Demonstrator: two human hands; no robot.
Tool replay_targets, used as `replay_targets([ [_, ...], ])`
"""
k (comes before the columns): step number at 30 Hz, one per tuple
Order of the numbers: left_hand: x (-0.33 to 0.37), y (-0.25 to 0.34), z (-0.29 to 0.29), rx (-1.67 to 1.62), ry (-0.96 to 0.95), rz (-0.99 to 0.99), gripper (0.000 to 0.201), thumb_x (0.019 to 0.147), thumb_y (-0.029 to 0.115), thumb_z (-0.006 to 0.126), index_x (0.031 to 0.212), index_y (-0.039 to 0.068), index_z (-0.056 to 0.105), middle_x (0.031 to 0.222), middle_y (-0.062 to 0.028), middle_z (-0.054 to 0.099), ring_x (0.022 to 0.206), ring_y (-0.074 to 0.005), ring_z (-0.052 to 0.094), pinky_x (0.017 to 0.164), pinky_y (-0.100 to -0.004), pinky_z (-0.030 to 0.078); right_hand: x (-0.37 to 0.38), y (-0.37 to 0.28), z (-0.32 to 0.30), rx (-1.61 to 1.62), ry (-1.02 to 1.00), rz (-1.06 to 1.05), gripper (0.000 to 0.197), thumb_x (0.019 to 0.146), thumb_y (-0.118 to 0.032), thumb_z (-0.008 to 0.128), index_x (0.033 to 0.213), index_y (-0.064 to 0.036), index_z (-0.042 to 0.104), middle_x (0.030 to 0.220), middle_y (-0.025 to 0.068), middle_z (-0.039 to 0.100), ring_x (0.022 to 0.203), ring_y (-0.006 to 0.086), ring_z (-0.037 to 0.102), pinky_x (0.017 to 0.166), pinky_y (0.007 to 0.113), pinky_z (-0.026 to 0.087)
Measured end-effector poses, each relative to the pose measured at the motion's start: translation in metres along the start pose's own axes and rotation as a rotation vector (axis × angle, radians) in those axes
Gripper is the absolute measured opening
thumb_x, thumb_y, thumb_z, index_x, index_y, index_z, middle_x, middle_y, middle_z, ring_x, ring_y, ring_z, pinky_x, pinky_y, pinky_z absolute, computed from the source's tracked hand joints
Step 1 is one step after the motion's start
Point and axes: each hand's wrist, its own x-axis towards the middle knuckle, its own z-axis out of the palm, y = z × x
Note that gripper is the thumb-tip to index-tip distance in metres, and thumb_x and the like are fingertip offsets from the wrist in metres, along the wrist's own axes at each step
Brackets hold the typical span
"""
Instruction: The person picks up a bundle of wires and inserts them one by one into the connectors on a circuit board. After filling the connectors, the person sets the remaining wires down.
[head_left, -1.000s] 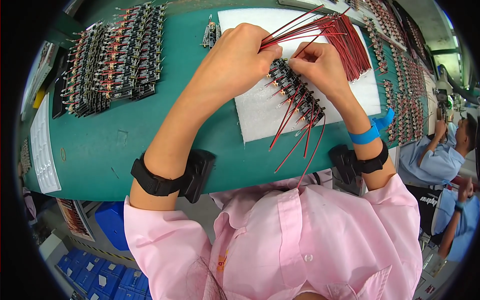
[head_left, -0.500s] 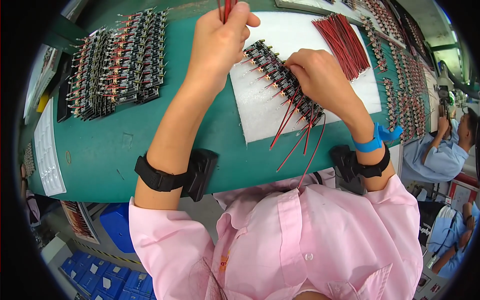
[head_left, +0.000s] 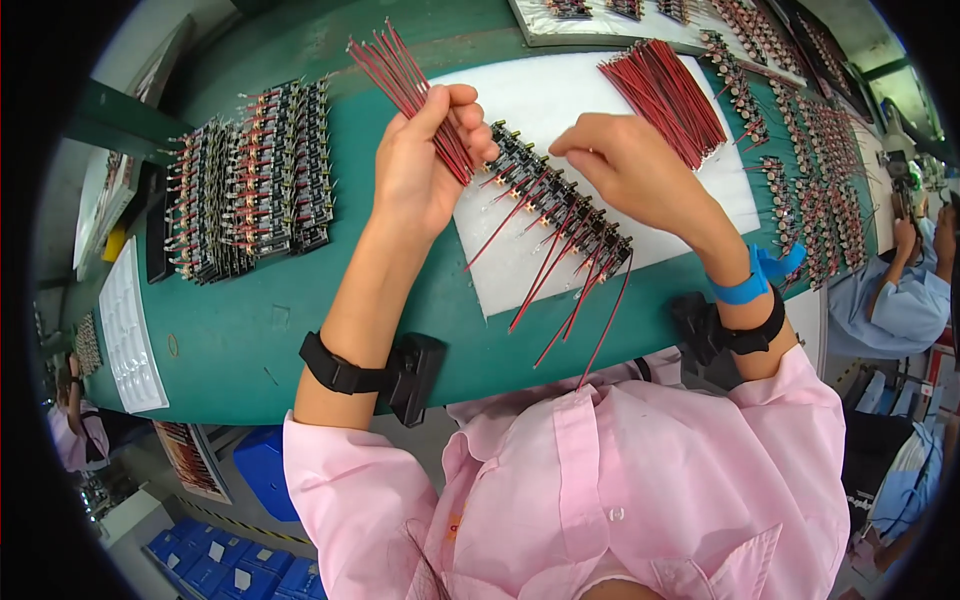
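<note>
Where left grip [head_left: 412,170] curls, wires (red) [head_left: 402,80] slant through.

Bright, even indoor light, with soft, faint shadows. The white foam sheet [head_left: 540,92] is the palest area. The row of circuit boards [head_left: 560,193] at centre is reasonably sharp. Fisheye distortion bends the green table [head_left: 225,345] (its near edge curves), black fills the corners, and the right-hand background looks soft.
</note>
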Motion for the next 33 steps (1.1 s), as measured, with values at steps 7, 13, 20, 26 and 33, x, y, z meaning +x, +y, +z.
replay_targets([
  [7,-0.002,-0.005,0.02,-0.011,0.017,0.05,0.031,0.088,0.024,0.035,0.094,-0.003,0.047,0.097,-0.0136,0.052,0.086,-0.021,0.053,0.072,-0.0348,0.045,0.043,-0.019,0.003,0.411,-0.086,0.298,0.014,0.064,-0.011,0.053,0.064,0.0013,0.059,0.06,0.0151,0.057,0.055,0.0268,0.055,0.055,0.033,0.044],
  [13,-0.002,-0.004,0.017,0.04,-0.082,0.088,0.036,0.088,0.026,0.034,0.103,-0.005,0.045,0.105,-0.0156,0.049,0.093,-0.022,0.05,0.079,-0.0352,0.043,0.049,-0.013,0.02,0.556,-0.02,0.229,0.014,0.068,-0.01,0.055,0.069,0.0029,0.058,0.059,0.0096,0.056,0.049,0.0143,0.051,0.047,0.024,0.039],
  [20,-0.004,0.013,0.01,0.231,0.015,0.01,0.03,0.086,0.025,0.039,0.093,-0.003,0.048,0.071,-0.0042,0.05,0.057,-0.0091,0.046,0.047,-0.0218,0.037,0.041,-0.013,-0.001,0.942,-0.111,0.466,0.013,0.073,-0.011,0.055,0.072,0.0016,0.054,0.058,0.006,0.055,0.042,0.006,0.045,0.04,0.017,0.033],
  [26,-0.012,0.01,0.027,0.545,0.112,0.038,0.023,0.083,0.023,0.049,0.085,0.0,0.05,0.049,0.0078,0.026,0.038,-0.0007,0.018,0.034,-0.0181,0.014,0.035,-0.012,0.005,0.988,-0.078,0.46,0.012,0.075,-0.012,0.055,0.073,-0.0003,0.053,0.057,0.0037,0.053,0.039,0.0048,0.041,0.038,0.017,0.03],
  [33,-0.01,0.009,0.025,0.616,0.113,0.062,0.019,0.079,0.02,0.054,0.082,0.001,0.052,0.048,0.0082,0.029,0.037,-0.0002,0.021,0.034,-0.018,0.015,0.033,-0.015,0.006,0.987,0.082,0.448,0.012,0.073,-0.013,0.058,0.075,-0.0006,0.057,0.058,0.0005,0.053,0.044,0.0031,0.041,0.039,0.016,0.029],
])
